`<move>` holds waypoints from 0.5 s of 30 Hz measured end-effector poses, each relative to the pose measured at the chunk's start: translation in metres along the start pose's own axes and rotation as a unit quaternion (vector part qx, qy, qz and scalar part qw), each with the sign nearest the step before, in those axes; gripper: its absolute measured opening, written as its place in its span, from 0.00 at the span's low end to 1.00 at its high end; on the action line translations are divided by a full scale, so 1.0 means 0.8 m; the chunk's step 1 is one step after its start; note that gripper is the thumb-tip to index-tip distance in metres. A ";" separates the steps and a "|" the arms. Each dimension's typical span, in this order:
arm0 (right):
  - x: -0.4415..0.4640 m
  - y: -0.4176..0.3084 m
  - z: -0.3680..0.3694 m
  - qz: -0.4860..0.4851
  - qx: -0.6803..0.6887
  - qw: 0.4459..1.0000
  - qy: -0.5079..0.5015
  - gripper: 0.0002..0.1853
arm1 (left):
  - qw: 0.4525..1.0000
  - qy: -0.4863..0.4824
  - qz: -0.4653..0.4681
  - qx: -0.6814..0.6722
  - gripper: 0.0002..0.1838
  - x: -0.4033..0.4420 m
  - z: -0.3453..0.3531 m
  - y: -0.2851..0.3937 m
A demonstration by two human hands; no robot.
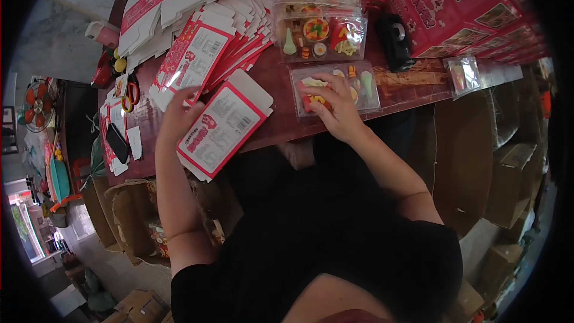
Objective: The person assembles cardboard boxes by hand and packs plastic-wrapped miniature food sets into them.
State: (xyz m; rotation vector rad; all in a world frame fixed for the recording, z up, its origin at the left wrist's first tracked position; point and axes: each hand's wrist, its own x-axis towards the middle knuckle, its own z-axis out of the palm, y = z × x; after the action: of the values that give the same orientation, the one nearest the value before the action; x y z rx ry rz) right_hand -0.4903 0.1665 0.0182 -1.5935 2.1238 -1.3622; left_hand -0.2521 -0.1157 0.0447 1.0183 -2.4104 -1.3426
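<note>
My left hand is closed on the upper left edge of a flat red and white box, which slants over the table's front edge. Beside it lies another printed box, on top of a fanned pile of red and white boxes. My right hand rests with bent, spread fingers on a clear plastic pack of small toy food pieces, lying flat on the table. Behind that pack is a row of similar clear packs, overlapping each other.
A black tape dispenser and large red printed packaging stand at the back right. A small clear packet lies at the right edge. Scissors and a black phone-like object are at left; cardboard boxes stand below.
</note>
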 end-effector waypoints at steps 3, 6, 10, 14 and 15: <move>-0.006 -0.005 0.006 -0.017 -0.013 0.999 -0.040 0.14 | 0.925 0.209 0.152 0.279 0.30 0.085 -0.047 -0.053; -0.011 -0.020 0.022 -0.046 0.012 0.994 -0.098 0.13 | 0.980 0.056 0.056 0.181 0.47 0.139 -0.055 -0.069; -0.028 -0.024 0.043 -0.071 0.023 0.989 -0.128 0.13 | 0.940 0.065 -0.041 0.332 0.55 0.169 -0.059 -0.070; -0.033 -0.028 0.048 -0.084 0.031 0.987 -0.132 0.12 | 0.945 0.059 -0.097 0.307 0.55 0.181 -0.063 -0.084; -0.033 -0.029 0.048 -0.084 0.033 0.987 -0.131 0.12 | 0.962 0.038 -0.097 0.252 0.55 0.178 -0.065 -0.079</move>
State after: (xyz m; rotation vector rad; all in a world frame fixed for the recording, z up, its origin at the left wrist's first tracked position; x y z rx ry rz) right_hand -0.4406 0.1663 0.0031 -1.8455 1.8098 -1.1769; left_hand -0.3030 -0.2659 0.0019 1.4264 -2.7140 -0.7190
